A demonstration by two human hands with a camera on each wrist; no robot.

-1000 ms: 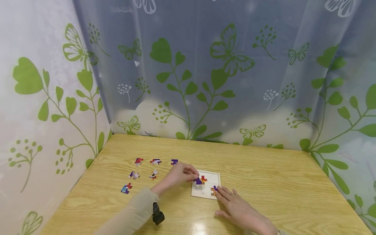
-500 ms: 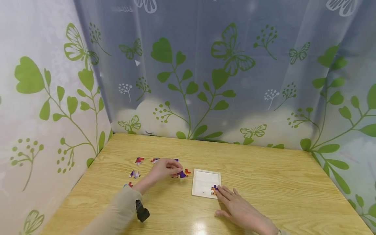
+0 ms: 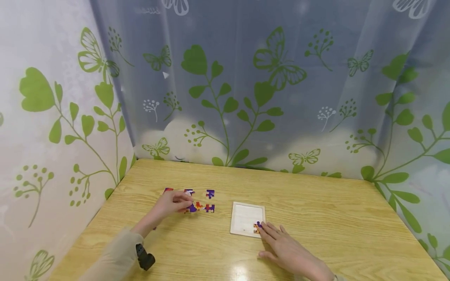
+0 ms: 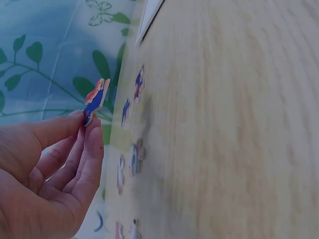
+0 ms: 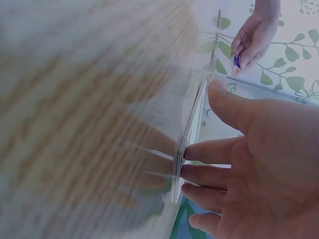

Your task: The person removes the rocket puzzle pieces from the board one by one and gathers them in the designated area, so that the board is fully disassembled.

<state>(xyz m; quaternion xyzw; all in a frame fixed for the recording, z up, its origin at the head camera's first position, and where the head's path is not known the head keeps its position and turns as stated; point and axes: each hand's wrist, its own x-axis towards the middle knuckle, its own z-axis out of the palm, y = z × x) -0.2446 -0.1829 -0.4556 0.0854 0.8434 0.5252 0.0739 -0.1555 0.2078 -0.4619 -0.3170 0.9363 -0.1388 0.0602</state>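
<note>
My left hand (image 3: 170, 205) pinches a purple and orange jigsaw piece (image 4: 96, 101) between thumb and fingertips, held above the table. Below and around it lie other jigsaw pieces, among them a purple one (image 3: 210, 193) and a red and purple one (image 3: 209, 208); some are partly hidden by the hand. My right hand (image 3: 286, 249) has its fingers extended, the tips at the right edge of a square wooden puzzle tray (image 3: 242, 216). In the tray's near right corner sits an orange and purple piece (image 3: 258, 227), partly covered by those fingertips.
The wooden table (image 3: 323, 218) extends on both sides of the tray. A curtain (image 3: 239, 125) with green leaves and butterflies hangs at the back and sides. A black strap device (image 3: 145, 256) is on the left wrist.
My left hand has carried the purple and orange piece leftward from above the tray to above the loose pieces. The right hand stays at the tray's edge.
</note>
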